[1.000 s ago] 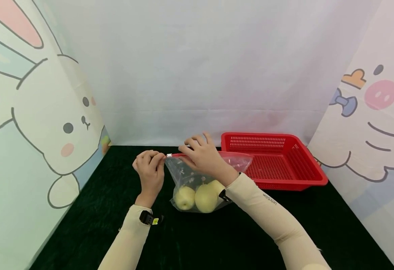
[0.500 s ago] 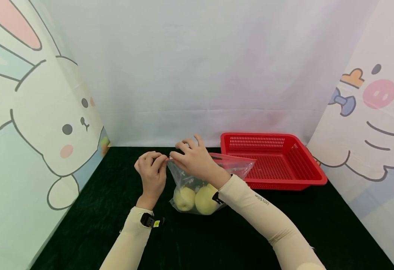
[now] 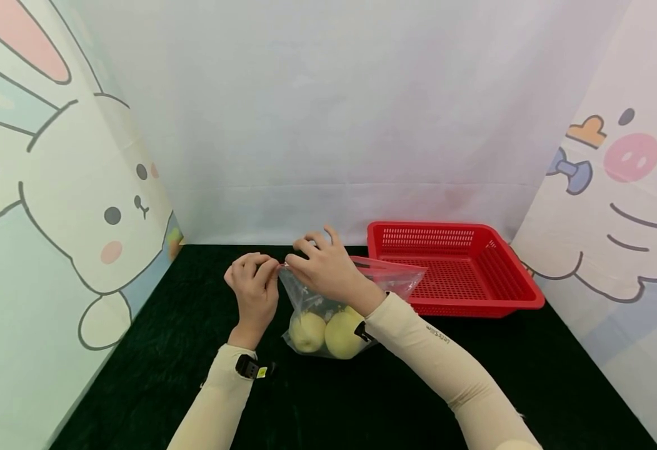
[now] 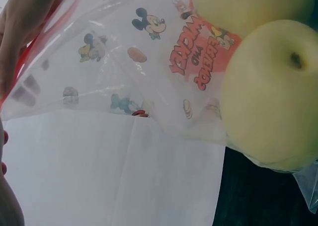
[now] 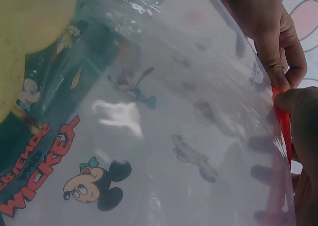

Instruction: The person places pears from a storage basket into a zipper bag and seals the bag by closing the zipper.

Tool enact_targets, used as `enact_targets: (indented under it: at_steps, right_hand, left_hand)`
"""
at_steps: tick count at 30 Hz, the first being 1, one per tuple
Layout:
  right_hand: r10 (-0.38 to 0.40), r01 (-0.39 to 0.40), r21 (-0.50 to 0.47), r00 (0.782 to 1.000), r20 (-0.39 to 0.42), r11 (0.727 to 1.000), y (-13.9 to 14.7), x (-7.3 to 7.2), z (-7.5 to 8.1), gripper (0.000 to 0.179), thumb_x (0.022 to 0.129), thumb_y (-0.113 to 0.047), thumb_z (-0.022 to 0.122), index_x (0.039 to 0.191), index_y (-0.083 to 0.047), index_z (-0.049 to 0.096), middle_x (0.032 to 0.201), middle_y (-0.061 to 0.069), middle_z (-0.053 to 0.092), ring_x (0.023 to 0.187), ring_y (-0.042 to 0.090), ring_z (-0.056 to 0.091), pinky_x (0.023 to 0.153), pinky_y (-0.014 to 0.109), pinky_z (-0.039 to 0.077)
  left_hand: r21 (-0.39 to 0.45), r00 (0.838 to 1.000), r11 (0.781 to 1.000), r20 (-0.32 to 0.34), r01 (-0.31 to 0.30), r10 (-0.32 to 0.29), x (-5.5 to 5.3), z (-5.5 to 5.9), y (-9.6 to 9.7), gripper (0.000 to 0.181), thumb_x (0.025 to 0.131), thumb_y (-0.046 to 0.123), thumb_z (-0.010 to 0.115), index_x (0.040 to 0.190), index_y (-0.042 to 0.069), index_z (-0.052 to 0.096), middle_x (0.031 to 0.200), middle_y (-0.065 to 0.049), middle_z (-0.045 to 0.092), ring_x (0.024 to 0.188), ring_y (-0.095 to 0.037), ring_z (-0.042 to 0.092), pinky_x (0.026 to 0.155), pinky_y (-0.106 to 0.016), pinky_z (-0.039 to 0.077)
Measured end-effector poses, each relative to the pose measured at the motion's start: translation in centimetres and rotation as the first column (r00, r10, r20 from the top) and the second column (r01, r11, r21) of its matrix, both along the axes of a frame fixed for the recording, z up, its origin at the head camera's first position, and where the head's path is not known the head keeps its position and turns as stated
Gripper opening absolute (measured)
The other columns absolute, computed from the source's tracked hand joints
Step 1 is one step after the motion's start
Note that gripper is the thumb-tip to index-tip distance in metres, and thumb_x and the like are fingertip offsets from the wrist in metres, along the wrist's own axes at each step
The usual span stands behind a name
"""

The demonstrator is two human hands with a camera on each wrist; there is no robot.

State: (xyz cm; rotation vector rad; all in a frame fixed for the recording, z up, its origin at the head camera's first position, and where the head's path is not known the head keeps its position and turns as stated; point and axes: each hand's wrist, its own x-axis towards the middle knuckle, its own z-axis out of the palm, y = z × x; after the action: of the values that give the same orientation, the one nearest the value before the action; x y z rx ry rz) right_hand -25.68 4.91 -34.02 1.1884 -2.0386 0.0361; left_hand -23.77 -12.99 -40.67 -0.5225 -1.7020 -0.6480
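Observation:
A clear slider zip bag (image 3: 318, 303) with a red top strip (image 3: 390, 267) and cartoon mouse prints stands on the dark green cloth. Round pale yellow-green fruits (image 3: 308, 332), like pears, lie in its bottom. My left hand (image 3: 253, 284) pinches the bag's upper left corner between thumb and fingers. Right beside it, my right hand (image 3: 328, 269) pinches the red strip, thumb close to the left fingertips in the right wrist view. Its other fingers are raised and bent. The white slider is mostly hidden by the fingers.
A red plastic basket (image 3: 522, 294) with slotted walls sits behind and to the right, partly overlapped by the bag's right corner. A white curtain (image 3: 328, 125) hangs behind the table's far edge, and cartoon-printed panels (image 3: 120, 262) flank both sides.
My right hand has moved slightly left, up against the left fingertips, covering the white slider that showed before. The red strip's right part now spreads wider. The last half second shows almost no motion.

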Motion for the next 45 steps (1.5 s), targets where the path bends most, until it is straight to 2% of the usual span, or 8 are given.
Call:
enact_targets:
  at_steps: [12,24,29,38,45]
  right_hand:
    - [-0.005,0.005,-0.006,1.000,-0.010,1.000,1.5,-0.3,-0.4,0.008,0.099,-0.026,0.064,0.096,-0.019,0.063,0.108,0.004,0.063,0.105,0.028,0.059,0.095,0.057,0.045]
    - [0.024,-0.028,-0.072,0.998,-0.059,0.997,3.3,-0.4,-0.8,0.008,0.095,-0.023,0.069,0.093,-0.017,0.064,0.100,0.004,0.063,0.097,0.029,0.060,0.088,0.053,0.050]
    - [0.025,-0.032,-0.092,0.997,-0.072,0.995,4.2,-0.5,-1.1,0.008,0.097,-0.023,0.065,0.092,-0.017,0.064,0.098,0.004,0.064,0.095,0.028,0.060,0.086,0.050,0.050]
    - [0.026,-0.036,-0.114,0.996,-0.082,0.993,6.5,-0.5,-1.4,0.012,0.099,-0.023,0.062,0.091,-0.014,0.061,0.093,0.006,0.062,0.092,0.031,0.059,0.083,0.053,0.049]
    - [0.015,-0.023,-0.112,0.997,-0.077,0.993,8.4,-0.5,-1.9,0.025,0.106,-0.027,0.044,0.091,-0.014,0.059,0.093,0.006,0.060,0.093,0.033,0.058,0.081,0.052,0.047]
  left_hand:
    - [0.018,0.999,0.999,0.014,-0.042,0.041,-0.1,-0.2,-0.4,0.028,0.102,0.027,0.056,0.087,0.005,0.064,0.094,-0.016,0.059,0.102,-0.043,0.049,0.083,-0.066,0.024]
    - [0.006,0.998,0.999,0.036,-0.049,0.049,-0.1,-0.3,-0.7,0.026,0.103,0.025,0.055,0.089,0.005,0.065,0.096,-0.015,0.058,0.103,-0.042,0.048,0.083,-0.066,0.022]
    - [0.010,0.998,0.999,0.036,-0.051,0.051,-0.1,-0.3,-0.8,0.025,0.103,0.024,0.056,0.089,0.005,0.064,0.096,-0.016,0.058,0.103,-0.042,0.048,0.083,-0.065,0.022]
    - [0.019,0.997,0.998,0.035,-0.067,0.066,0.1,-0.5,-1.0,0.027,0.103,0.026,0.054,0.090,0.005,0.064,0.096,-0.017,0.059,0.102,-0.043,0.047,0.082,-0.065,0.021]
    - [0.027,0.997,0.997,0.038,-0.072,0.070,0.2,-0.6,-1.1,0.028,0.103,0.026,0.054,0.089,0.004,0.064,0.096,-0.017,0.059,0.102,-0.042,0.047,0.082,-0.065,0.021]
